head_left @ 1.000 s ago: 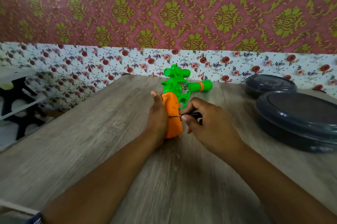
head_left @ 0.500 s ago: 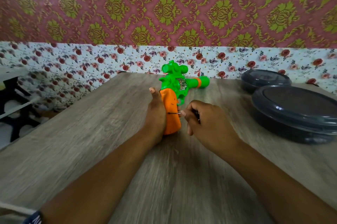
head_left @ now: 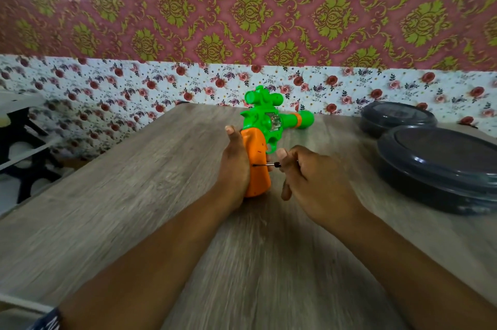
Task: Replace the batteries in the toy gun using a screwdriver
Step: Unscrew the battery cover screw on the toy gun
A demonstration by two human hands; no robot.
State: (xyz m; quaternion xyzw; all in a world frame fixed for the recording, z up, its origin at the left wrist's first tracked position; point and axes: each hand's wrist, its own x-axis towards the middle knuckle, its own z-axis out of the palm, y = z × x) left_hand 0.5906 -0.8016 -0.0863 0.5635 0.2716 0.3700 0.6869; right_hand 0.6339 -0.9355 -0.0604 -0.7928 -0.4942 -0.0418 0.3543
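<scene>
While the left hand [head_left: 234, 168] wraps the orange grip to steady the gun [head_left: 265, 138] upright on the table [head_left: 134, 195], the right hand [head_left: 309, 181] pinches the screwdriver [head_left: 266, 165], its tip at the grip's side, likely on the battery-cover screw. Two dark lidded containers [head_left: 441, 168] sit right.

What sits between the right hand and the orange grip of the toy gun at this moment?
In the head view, only the thin metal shaft of the screwdriver spans that gap, running from the right hand to the orange grip, its tip against the grip.
</scene>
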